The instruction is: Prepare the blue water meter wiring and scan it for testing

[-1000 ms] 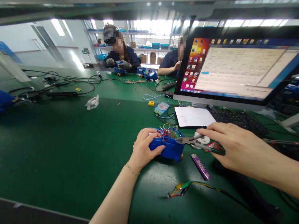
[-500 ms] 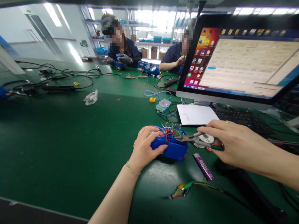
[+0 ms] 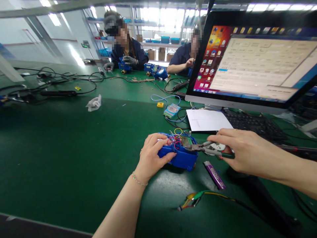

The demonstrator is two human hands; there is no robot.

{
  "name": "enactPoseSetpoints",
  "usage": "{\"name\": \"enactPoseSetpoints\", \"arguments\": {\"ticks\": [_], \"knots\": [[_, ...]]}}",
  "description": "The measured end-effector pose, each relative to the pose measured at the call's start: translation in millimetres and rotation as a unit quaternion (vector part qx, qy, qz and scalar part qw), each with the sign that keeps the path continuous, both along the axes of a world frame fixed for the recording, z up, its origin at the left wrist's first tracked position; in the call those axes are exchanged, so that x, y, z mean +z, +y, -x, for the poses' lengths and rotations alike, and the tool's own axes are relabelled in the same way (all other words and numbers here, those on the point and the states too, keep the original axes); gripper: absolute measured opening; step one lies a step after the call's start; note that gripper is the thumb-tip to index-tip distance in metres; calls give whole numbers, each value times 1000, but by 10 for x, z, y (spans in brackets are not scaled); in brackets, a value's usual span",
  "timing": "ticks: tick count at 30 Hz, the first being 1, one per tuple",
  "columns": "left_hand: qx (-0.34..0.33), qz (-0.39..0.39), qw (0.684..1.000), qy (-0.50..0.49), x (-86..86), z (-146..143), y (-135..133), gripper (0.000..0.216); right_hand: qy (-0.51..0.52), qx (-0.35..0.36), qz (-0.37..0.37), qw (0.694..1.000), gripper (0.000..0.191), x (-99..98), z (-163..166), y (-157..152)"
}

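While seen from the head view:
Blue housing [image 3: 182, 158]: on green worktop [image 3: 61, 148], long axis left-right.
Left hand [image 3: 152, 155]: fingers wrapped over its left end.
Right hand [image 3: 244, 150]: fingers closed round pliers [image 3: 206, 149], tip pointing left at wires [image 3: 176, 141], touching or just short.

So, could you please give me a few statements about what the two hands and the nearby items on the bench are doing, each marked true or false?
1. The left hand grips the blue device. True.
2. The right hand holds a screwdriver. False: it holds pliers, with the tips at the device's wiring.
3. A purple battery lies on the green mat to the right of the device. True.
4. The white paper sheet lies under the left hand. False: it lies beyond the device, in front of the monitor.
5. Clip leads lie on the mat nearer the camera than the device. True.
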State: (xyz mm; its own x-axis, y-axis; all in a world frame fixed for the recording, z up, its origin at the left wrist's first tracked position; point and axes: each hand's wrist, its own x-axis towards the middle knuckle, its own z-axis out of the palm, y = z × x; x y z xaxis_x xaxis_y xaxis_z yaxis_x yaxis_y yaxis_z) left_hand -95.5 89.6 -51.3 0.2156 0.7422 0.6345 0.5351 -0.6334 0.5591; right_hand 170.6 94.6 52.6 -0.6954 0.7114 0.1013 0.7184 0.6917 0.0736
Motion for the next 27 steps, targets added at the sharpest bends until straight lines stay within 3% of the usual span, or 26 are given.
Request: {"name": "enactPoseSetpoints", "arguments": {"ticks": [10, 16, 27], "knots": [[-2, 0, 1000, -2, -20, -11, 10, 27, -45, 15, -63, 997, 39, -21, 21, 1], [-3, 4, 1000, -7, -27, -3, 9, 27, -19, -23, -11, 999, 39, -27, 17, 6], [-3, 9, 1000, 2, -24, 8, 6, 28, 32, -16, 51, 998, 40, -16, 21, 58]]}}
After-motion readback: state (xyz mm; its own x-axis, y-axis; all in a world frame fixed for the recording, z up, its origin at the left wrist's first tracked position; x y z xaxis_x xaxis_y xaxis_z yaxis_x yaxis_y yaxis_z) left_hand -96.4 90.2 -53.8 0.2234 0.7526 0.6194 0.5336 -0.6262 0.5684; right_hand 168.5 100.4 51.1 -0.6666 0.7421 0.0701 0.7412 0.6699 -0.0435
